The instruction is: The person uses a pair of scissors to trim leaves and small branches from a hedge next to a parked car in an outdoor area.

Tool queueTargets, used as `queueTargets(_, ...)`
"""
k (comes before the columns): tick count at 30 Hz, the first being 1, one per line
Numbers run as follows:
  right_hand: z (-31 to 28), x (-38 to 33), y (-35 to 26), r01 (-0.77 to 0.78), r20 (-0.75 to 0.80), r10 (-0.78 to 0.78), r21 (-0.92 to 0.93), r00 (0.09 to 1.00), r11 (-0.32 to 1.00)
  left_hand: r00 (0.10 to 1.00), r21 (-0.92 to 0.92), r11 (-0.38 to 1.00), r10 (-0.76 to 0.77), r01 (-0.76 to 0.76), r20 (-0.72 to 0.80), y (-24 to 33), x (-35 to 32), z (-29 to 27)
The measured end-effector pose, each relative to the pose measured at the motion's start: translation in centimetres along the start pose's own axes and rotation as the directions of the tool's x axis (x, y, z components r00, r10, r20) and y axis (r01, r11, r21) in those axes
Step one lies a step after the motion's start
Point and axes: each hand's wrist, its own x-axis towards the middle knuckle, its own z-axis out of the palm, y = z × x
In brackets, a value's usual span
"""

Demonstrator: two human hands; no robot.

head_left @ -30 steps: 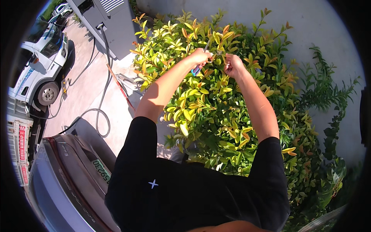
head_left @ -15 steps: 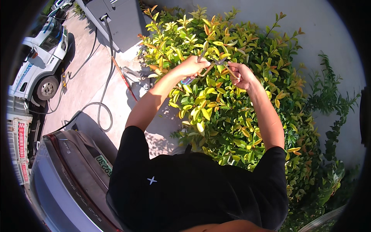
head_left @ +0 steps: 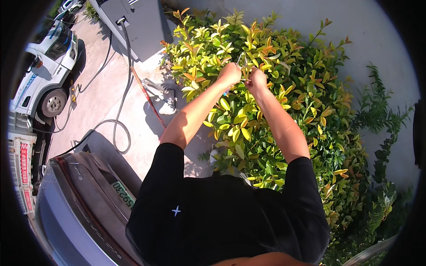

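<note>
Two hands: left hand [head_left: 230, 74] and right hand [head_left: 256, 80] are raised side by side over the top of the shrub [head_left: 284, 102], almost touching each other.
Hidden: both palms face away from the camera, so only the backs of the fists show; what lies inside them cannot be made out.
Shears: a thin pale pair of blades [head_left: 240, 61] sticks up from between the two fists, and a small bluish bit shows under the left hand; the handles are covered by the hands and the tool is too small to read clearly.
Left fingers: curled in tight, closed into a fist around something on the left of the blades.
Right fingers: curled in tight as well, closed just right of the blades, with a twig of yellow-green leaves pressed against the knuckles.
Blades against fingers: they rise just above the knuckles, in the narrow gap between the hands, among the topmost leaves near the middle of the shrub's upper edge.
Shrub: yellow-green and orange leaves, standing against a pale wall [head_left: 381, 57]; its lower part is cut off by the person's black shirt [head_left: 222, 221].
Left side: a grey cabinet [head_left: 133, 26] at the upper edge, a dark hose [head_left: 116, 128] looping on the paving, a long red-handled tool [head_left: 148, 103] lying beside the shrub.
Vehicles: a white truck [head_left: 44, 75] and a dark car [head_left: 80, 199], both cut by the round rim.
</note>
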Motion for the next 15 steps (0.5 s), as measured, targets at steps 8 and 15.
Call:
queueTargets(8,-4.6,2.5,-6.2,-0.094,0.393,0.132,-0.116,0.910,0.989,0.930,-0.164,0.979,0.170,-0.122,0.327,3.5,0.7,-5.4)
queueTargets(15,-0.1,9.3,-9.9,-0.219,0.231,0.230,-0.071,0.945,0.973,0.927,-0.173,0.983,0.002,0.068,0.376,6.0,9.7,-6.4)
